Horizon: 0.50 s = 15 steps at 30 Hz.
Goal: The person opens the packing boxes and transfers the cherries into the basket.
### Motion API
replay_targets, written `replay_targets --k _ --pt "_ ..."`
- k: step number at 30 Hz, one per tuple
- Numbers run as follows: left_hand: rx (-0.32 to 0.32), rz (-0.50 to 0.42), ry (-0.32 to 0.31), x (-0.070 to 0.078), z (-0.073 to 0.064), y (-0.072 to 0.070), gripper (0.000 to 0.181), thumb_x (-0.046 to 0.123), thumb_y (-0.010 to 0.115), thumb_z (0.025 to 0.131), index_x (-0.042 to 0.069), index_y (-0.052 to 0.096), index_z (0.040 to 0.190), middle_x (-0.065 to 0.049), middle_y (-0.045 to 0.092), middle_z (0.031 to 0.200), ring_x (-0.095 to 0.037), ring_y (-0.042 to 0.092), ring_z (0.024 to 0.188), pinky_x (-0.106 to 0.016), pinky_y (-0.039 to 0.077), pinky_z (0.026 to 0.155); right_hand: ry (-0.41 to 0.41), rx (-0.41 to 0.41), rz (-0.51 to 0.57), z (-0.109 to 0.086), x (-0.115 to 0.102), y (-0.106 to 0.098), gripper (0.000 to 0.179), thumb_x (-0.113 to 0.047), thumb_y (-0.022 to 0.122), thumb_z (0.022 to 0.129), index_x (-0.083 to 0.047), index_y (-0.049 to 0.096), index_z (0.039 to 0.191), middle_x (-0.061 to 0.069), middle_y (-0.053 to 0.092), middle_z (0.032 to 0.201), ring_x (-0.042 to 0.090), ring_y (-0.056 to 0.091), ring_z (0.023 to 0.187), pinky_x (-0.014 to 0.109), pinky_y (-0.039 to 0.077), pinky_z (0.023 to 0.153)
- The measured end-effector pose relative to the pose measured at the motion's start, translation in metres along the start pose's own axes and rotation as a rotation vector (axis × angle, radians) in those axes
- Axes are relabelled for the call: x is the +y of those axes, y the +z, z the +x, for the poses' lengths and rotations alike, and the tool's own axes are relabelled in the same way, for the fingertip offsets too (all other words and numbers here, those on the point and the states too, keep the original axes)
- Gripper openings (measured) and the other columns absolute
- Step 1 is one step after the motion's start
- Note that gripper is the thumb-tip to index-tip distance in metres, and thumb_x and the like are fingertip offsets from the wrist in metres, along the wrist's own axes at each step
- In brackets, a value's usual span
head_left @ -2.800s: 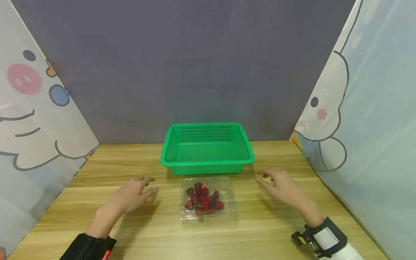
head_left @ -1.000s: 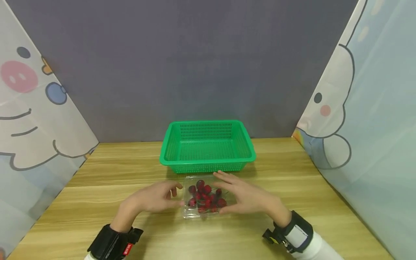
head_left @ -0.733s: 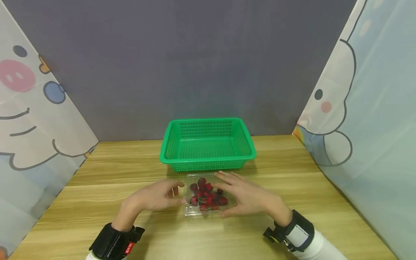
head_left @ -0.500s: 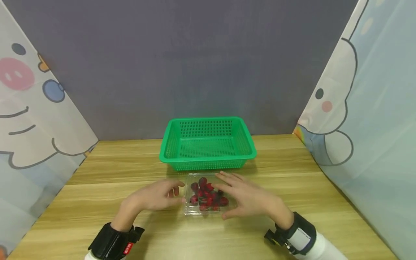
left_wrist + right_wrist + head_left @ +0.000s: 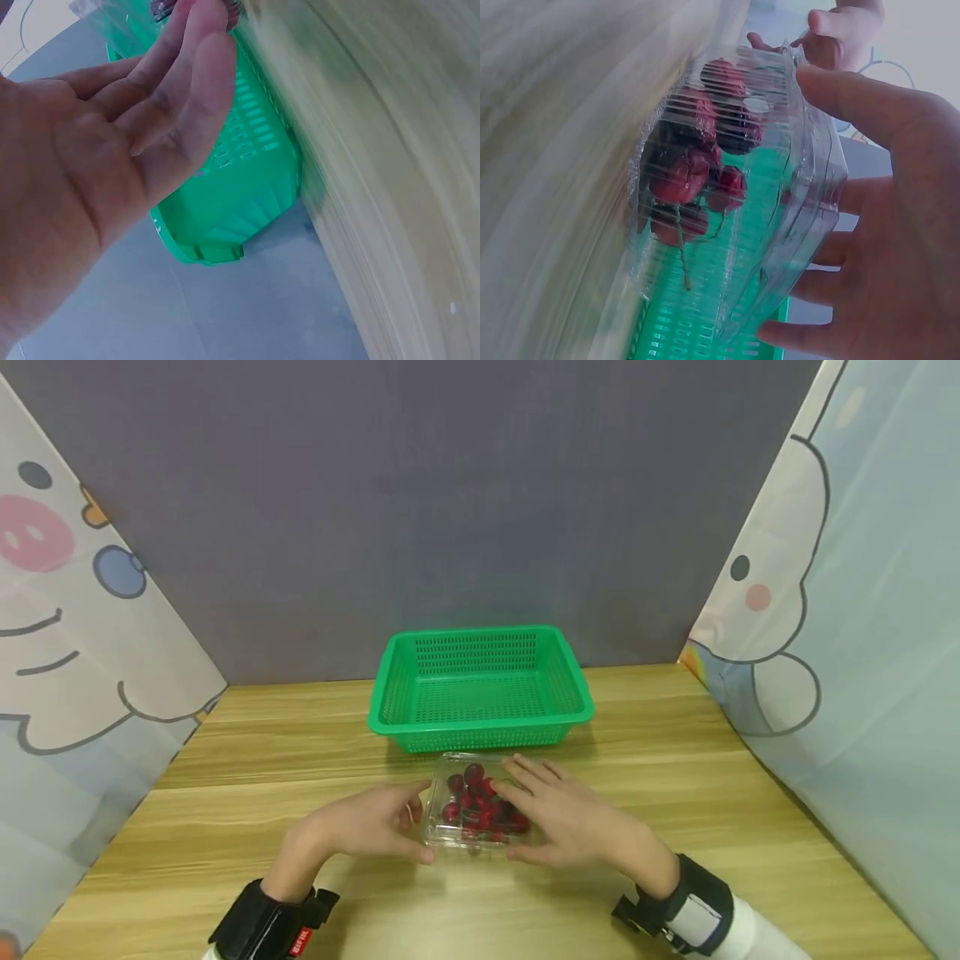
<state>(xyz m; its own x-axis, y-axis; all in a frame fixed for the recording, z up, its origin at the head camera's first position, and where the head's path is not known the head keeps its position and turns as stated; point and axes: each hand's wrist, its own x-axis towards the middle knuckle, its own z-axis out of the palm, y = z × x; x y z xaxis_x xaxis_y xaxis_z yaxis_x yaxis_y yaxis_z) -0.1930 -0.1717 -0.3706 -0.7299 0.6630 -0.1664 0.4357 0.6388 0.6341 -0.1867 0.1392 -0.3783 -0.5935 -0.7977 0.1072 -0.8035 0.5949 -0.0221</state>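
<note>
A clear plastic clamshell box [image 5: 441, 835] stands in front of the green basket, its lid over several dark red cherries [image 5: 480, 802] with thin stems. My left hand [image 5: 363, 822] is at the box's left edge, thumb by the near corner and fingers loosely bent at the side. In the left wrist view those fingertips [image 5: 206, 19] meet the box at the top of the picture. My right hand [image 5: 570, 822] lies over the box's right part with fingers spread. The right wrist view has the right thumb [image 5: 840, 86] at the rim and the straight fingers [image 5: 810, 289] against the plastic.
The green basket [image 5: 480, 727], with slotted walls, stands on the wooden table [image 5: 285, 727] just behind the box. Behind it rises a grey wall [image 5: 480, 502]. Cartoon-printed sheets [image 5: 862, 693] flank the table on both sides.
Both hands have come in from the sides to the box. Over the last half second, the left thumb has dropped to the near corner, and the box has shifted slightly right and away.
</note>
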Motion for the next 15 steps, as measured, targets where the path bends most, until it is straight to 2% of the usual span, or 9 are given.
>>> replay_targets --k 5,10,15 --pt "0.02 0.023 -0.001 0.002 0.002 0.003 0.098 0.039 0.08 0.082 -0.008 0.026 0.151 0.002 0.058 0.102 -0.013 0.059 0.085 -0.022 0.047 0.071 0.012 0.005 -0.047 0.001 -0.003 0.001 0.079 -0.062 0.052 0.094 -0.01 0.039 0.151 0.02 0.027 0.153 0.039 0.026 0.141 0.054 0.026 0.107" --pt "0.043 0.078 -0.015 0.003 0.003 0.004 0.092 0.044 0.072 0.088 -0.006 0.028 0.151 0.005 0.06 0.102 -0.006 0.059 0.084 -0.022 0.047 0.071 0.034 0.002 -0.097 0.001 -0.007 0.002 0.078 -0.063 0.05 0.094 -0.01 0.04 0.151 0.02 0.03 0.151 0.039 0.029 0.14 0.054 0.029 0.106" --pt "0.03 0.07 -0.025 0.002 0.004 0.004 0.088 0.045 0.066 0.093 -0.006 0.025 0.152 0.008 0.06 0.102 -0.005 0.06 0.088 -0.023 0.048 0.074 0.05 0.02 -0.146 0.002 -0.011 0.003 0.076 -0.062 0.051 0.094 -0.009 0.043 0.149 0.021 0.034 0.149 0.04 0.033 0.137 0.056 0.032 0.103"
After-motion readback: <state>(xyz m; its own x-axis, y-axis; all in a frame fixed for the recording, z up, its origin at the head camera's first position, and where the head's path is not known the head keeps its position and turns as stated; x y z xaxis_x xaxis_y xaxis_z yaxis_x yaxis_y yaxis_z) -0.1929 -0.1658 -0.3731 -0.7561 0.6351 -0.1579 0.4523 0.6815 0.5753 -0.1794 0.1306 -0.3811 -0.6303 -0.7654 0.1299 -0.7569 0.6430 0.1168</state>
